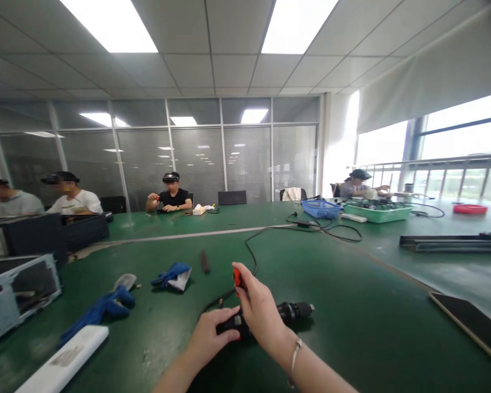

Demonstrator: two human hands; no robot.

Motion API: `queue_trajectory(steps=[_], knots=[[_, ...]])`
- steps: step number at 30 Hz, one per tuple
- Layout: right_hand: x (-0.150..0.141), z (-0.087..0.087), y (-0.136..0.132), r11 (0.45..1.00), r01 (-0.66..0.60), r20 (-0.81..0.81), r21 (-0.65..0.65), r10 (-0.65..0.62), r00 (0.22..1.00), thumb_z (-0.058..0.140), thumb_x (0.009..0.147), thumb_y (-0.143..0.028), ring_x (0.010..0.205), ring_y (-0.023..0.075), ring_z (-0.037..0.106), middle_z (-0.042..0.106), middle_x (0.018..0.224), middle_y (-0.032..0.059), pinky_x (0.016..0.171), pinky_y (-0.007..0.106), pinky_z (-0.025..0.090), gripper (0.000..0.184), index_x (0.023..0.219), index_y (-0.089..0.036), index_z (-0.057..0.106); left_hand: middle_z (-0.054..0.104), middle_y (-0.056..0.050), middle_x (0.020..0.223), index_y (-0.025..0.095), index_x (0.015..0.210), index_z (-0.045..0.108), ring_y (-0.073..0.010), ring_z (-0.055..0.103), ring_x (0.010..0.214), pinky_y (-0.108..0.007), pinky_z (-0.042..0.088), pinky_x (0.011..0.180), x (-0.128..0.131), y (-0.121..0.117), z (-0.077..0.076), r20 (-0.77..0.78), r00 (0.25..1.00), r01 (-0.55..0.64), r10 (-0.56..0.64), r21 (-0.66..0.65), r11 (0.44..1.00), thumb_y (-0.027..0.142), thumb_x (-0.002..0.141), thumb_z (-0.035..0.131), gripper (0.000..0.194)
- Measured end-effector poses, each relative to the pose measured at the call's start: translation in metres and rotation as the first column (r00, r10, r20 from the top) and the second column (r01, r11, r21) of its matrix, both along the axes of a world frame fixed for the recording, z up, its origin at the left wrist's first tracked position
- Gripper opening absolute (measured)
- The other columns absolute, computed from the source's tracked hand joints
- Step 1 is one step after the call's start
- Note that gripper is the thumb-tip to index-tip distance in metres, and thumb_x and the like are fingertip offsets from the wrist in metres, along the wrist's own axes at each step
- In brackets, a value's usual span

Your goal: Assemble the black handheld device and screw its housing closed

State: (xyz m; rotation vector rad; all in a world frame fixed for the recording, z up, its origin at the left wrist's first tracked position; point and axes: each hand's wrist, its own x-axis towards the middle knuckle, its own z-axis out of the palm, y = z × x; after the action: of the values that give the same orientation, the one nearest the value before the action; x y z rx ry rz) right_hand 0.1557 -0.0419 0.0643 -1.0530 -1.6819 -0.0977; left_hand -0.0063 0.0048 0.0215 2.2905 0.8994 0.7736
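Note:
A black corded power tool (292, 312) that looks like an electric drill lies sideways on the green table, its metal tip facing right. My left hand (213, 332) is closed round its left end. Above the tool's middle, my right hand (264, 308) grips the red and black handle of a screwdriver (238, 277), held upright. The screwdriver's lower end is hidden by my fingers, so I cannot tell whether it touches a screw. A black cord runs from the tool's left end.
Blue work gloves (106, 305), a dark bar (205, 262) and a white oblong case (65, 360) lie leftward. A phone (470, 322) is at right. Farther back are a blue basket (321, 209), a green tray (378, 214) and metal rails (450, 243). Several people sit around the table.

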Motion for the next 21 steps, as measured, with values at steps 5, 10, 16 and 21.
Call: queue_trajectory(steps=[5,10,16,21], knots=[[0.002,-0.01,-0.007,0.998,0.045,0.011,0.047,-0.046,0.999,0.049,0.088,-0.012,0.09,0.0195,0.065,0.063,0.103,0.0071,0.08,0.031,0.056,0.047,0.133,-0.026,0.047,0.071,-0.003,0.115,0.028,0.115,0.07,-0.0275,0.064,0.108,-0.035,0.047,0.098,-0.001,0.002,-0.002,-0.009,1.0,-0.003,0.003,-0.012,1.0,0.029,0.073,0.075,0.043],[0.003,-0.009,-0.013,0.999,-0.049,-0.017,0.017,0.049,0.999,0.043,0.089,-0.008,0.096,0.0174,0.063,0.063,0.11,0.0064,0.086,0.029,0.054,0.054,0.139,-0.027,0.039,0.07,-0.003,0.117,0.028,0.12,0.066,-0.0263,0.064,0.107,-0.034,0.046,0.098,-0.002,0.001,0.001,-0.018,0.999,0.031,-0.031,0.015,0.999,0.03,0.076,0.073,0.044],[0.005,-0.012,-0.011,1.0,0.01,-0.013,0.004,-0.01,1.0,0.05,0.089,-0.014,0.091,0.0191,0.064,0.061,0.106,0.0066,0.081,0.032,0.056,0.045,0.132,-0.027,0.048,0.07,-0.003,0.116,0.026,0.12,0.066,-0.0246,0.064,0.105,-0.032,0.045,0.098,-0.003,-0.004,0.003,-0.052,0.998,0.026,-0.024,0.038,0.999,0.027,0.075,0.075,0.046],[0.005,-0.014,-0.011,0.998,-0.061,0.013,0.024,0.061,0.998,0.044,0.09,-0.011,0.104,0.0184,0.061,0.06,0.118,0.0078,0.09,0.031,0.053,0.052,0.14,-0.026,0.039,0.07,-0.002,0.116,0.026,0.119,0.067,-0.0226,0.064,0.103,-0.03,0.045,0.095,-0.002,-0.006,0.006,-0.046,0.998,0.051,-0.049,0.044,0.998,0.024,0.077,0.073,0.042]])
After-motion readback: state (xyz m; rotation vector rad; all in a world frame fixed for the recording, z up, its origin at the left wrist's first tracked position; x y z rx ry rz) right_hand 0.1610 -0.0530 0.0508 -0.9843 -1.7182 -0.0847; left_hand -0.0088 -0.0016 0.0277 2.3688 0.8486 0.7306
